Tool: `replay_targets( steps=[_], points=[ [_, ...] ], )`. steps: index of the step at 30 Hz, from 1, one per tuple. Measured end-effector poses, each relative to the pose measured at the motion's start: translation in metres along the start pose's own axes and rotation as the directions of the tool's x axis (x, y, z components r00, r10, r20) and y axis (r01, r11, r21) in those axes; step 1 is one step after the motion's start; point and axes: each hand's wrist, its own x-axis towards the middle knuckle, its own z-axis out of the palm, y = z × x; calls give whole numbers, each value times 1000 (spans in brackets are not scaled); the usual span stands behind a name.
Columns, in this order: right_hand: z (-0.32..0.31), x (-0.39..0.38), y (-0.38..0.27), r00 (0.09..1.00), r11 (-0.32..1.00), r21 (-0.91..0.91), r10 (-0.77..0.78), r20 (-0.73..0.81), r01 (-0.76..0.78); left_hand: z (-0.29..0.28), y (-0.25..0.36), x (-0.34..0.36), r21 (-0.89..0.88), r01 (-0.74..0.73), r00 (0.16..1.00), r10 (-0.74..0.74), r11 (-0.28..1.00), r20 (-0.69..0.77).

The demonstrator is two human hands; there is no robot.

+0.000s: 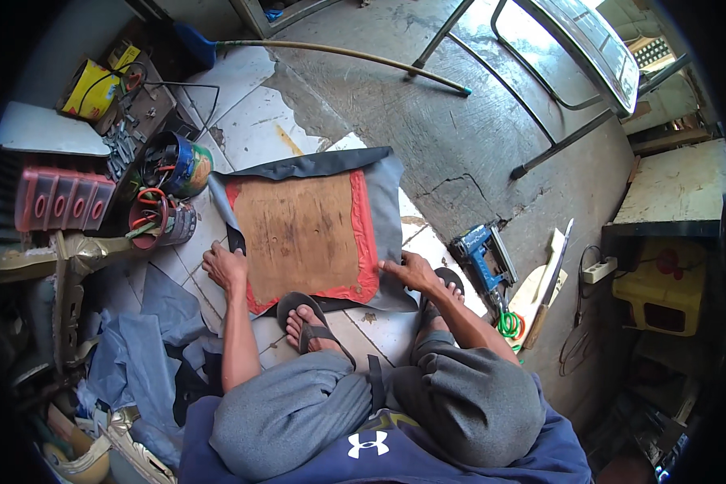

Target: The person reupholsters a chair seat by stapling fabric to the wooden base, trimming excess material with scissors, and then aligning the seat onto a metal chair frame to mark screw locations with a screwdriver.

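Observation:
A square wooden board (298, 234), bordered in red fabric (366, 234), lies on a larger grey sheet of upholstery material (387, 194) on the tiles before me. The sheet's far edge is folded up, showing a darker strip. My left hand (227, 266) is closed at the sheet's left edge, its fingertips partly hidden. On the opposite side, my right hand (413, 273) grips the sheet's edge, with the thumb beside the red border and the other fingers out of sight beneath. My sandalled left foot (308, 323) touches the near edge.
A blue staple gun (486, 260), green-handled scissors (510, 324) and a long knife (552, 282) lie at right. Tool buckets (187, 165) and a red drawer box (64, 198) stand left, above grey scraps (137, 363). A metal-framed chair (532, 145) and a broom (339, 55) are beyond.

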Motion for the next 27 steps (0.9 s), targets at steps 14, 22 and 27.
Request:
replay_targets(
  steps=[14, 22, 27],
  points=[
    [11, 8, -10, 858, 986, -106, -164, -487, 128, 46, 142, -128, -193, -698, 581, 703, 689, 409],
    [32, 8, -42, 787, 737, -432, -610, -93, 520, 45, 121, -117, -379, -666, 624, 758, 642, 188],
    [47, 28, -39, 815, 686, -528, -580, 19, 501, 19, 175, -91, -521, -514, 728, 668, 682, 156]
  ],
)
